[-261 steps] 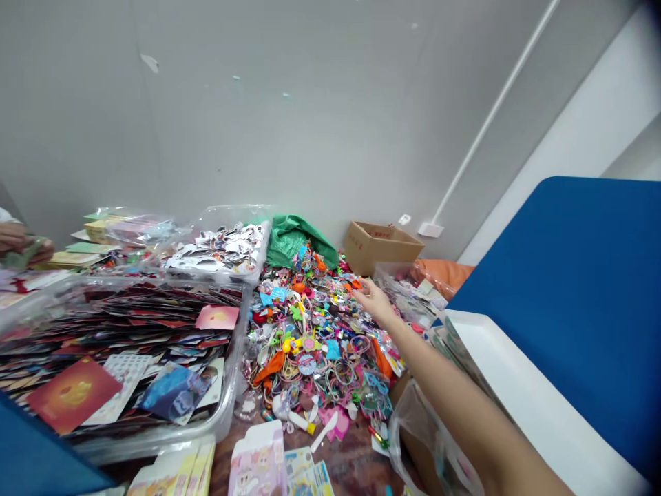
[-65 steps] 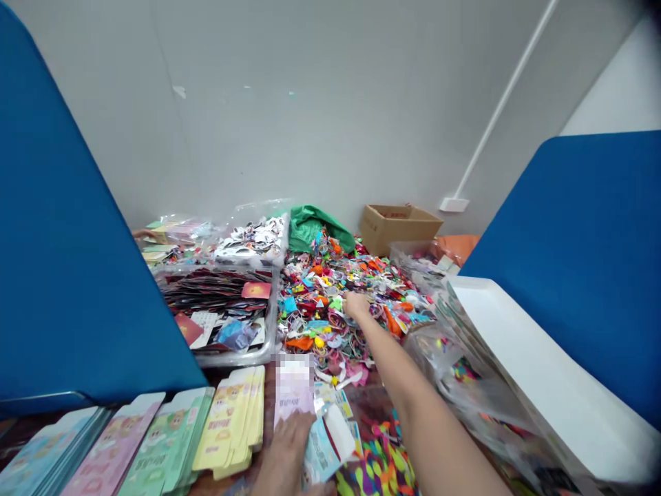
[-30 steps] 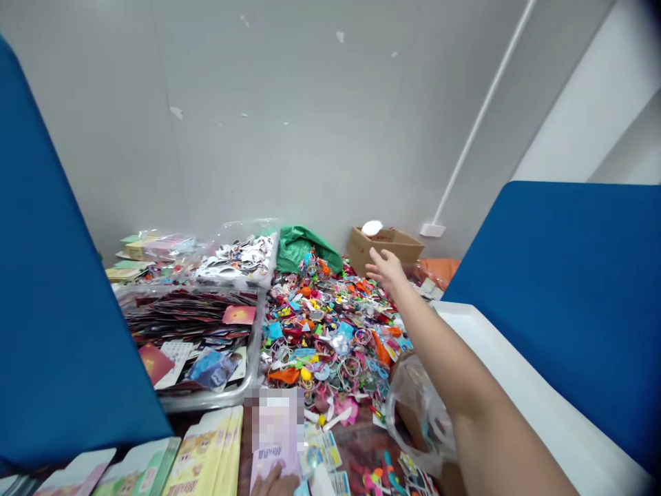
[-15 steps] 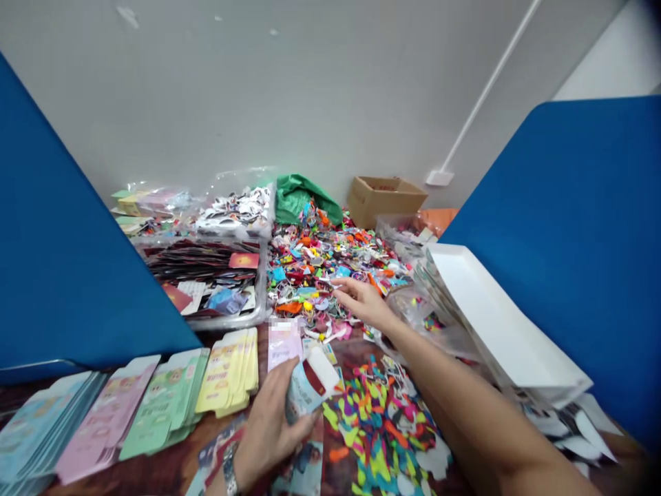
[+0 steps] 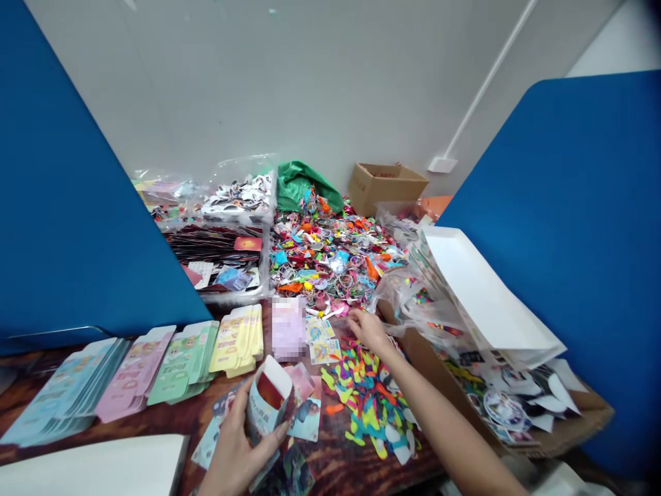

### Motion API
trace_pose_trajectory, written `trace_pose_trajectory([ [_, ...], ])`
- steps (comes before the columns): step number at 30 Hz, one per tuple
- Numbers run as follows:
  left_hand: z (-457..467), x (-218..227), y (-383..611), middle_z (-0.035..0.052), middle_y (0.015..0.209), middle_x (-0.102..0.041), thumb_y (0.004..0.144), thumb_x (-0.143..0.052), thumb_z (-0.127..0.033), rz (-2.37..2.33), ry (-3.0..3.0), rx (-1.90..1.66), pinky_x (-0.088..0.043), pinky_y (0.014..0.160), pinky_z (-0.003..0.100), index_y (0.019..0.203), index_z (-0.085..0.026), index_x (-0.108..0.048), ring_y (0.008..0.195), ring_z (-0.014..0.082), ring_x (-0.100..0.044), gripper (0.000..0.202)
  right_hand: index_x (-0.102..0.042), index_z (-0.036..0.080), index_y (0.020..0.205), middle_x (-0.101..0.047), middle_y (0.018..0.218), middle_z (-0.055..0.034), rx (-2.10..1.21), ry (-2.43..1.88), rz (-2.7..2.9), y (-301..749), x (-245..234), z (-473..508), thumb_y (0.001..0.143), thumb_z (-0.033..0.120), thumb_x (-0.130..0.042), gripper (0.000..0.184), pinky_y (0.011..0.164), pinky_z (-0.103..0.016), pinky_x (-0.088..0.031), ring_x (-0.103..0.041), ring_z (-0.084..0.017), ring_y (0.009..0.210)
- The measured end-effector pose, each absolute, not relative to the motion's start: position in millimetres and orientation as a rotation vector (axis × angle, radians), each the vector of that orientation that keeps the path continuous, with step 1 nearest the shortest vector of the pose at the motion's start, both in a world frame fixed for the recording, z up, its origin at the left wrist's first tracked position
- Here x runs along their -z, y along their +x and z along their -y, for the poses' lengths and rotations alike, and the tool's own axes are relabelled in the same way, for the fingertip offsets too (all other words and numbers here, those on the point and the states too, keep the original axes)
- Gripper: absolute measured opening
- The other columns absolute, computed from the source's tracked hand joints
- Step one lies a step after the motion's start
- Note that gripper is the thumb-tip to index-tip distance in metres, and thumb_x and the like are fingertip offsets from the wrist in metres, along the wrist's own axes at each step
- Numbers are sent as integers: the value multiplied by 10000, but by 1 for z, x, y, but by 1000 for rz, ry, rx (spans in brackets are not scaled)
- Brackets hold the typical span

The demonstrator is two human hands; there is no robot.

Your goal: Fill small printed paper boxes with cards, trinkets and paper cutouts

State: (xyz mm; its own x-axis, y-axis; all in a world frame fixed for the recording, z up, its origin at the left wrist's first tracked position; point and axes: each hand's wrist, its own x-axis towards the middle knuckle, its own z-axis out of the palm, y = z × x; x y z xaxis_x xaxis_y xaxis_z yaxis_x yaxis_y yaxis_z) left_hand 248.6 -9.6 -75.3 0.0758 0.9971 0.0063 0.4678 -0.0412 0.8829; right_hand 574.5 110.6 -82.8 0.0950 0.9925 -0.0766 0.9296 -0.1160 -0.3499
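My left hand [image 5: 242, 430] is wrapped round a small light blue paper box [image 5: 262, 412]. The box is tilted with its top flap up, and something dark red shows inside. My right hand [image 5: 368, 331] is at the near edge of a heap of small colourful trinkets [image 5: 330, 258], just above a pile of bright balloons [image 5: 369, 396]. Its fingers are pinched together; what they hold, if anything, is too small to make out. Printed cards [image 5: 306, 417] lie beside the box, and small illustrated cards [image 5: 324, 350] lie beyond it.
Flattened blue [image 5: 67, 389], pink [image 5: 137, 372], green [image 5: 183, 362] and yellow [image 5: 237, 341] boxes line the left. Behind them stands a clear bin [image 5: 265, 265] of cards. A cardboard box [image 5: 387, 189] sits by the wall, a white tray [image 5: 480, 289] at right. Blue partitions [image 5: 583, 227] flank the table.
My right hand has drawn back from the trinket heap to its near edge. The blue box in my left hand has moved left and now stands more upright. The view has shifted slightly.
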Motion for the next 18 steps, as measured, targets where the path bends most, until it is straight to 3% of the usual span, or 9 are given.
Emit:
trace_pose_trajectory([
  [2, 12, 75, 249, 126, 1308, -602, 716, -689, -472, -1446, 1667, -893, -483, 1010, 475, 1339, -176, -455, 1204, 324, -574, 729, -671, 166, 1055, -704, 998, -115, -406, -2275, 1837, 577, 95, -128, 880, 325, -560, 261, 804, -305, -455, -656, -253, 965],
  [6, 14, 77, 245, 121, 1315, -607, 707, -701, -440, -1432, 1714, -885, -513, 979, 455, 1333, -173, -484, 1198, 333, -579, 715, -621, 195, 1143, -635, 1132, -155, -395, -2450, 1667, 572, 112, -154, 785, 543, -651, 500, 756, -331, -476, -633, -293, 1026],
  [9, 15, 84, 241, 138, 1320, -600, 712, -689, -464, -1462, 1719, -857, -499, 993, 469, 1320, -150, -490, 1210, 342, -568, 713, -612, 202, 1137, -620, 1149, -151, -427, -2482, 1585, 568, 119, -163, 725, 593, -687, 573, 726, -331, -484, -632, -301, 1023],
  [14, 17, 94, 244, 149, 1310, -605, 665, -709, -511, -1504, 1657, -884, -490, 1000, 491, 1300, -149, -505, 1225, 364, -550, 759, -612, 190, 1111, -699, 943, -78, -483, -2350, 1542, 584, 106, -166, 831, 298, -624, 300, 748, -290, -466, -659, -242, 925],
  [18, 18, 99, 250, 151, 1339, -579, 697, -676, -513, -1492, 1650, -894, -434, 1051, 511, 1330, -158, -472, 1256, 359, -523, 754, -492, 189, 1312, -708, 878, -59, -505, -2147, 1518, 592, 73, -149, 855, 168, -521, 458, 770, -308, -460, -655, -248, 922],
])
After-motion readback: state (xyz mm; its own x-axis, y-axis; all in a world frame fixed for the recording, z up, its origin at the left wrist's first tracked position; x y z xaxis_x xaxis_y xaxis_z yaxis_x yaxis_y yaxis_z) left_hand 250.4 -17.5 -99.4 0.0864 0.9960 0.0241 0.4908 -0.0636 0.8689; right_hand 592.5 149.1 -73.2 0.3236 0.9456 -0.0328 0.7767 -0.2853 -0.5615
